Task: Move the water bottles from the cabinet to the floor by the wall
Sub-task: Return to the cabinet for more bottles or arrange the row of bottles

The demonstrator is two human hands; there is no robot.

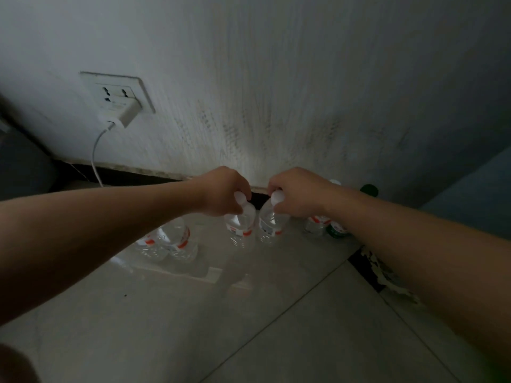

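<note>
left hand (224, 190): grips bottle (240, 225) by cap | right hand (297, 190): grips neighbouring bottle (270, 223) by cap | arms outstretched

Bare forearms reach forward, converging; left hand (221, 193) pinches left bottle (239, 225) top, right hand (298, 193) right bottle (269, 226) top, knuckles up
</note>
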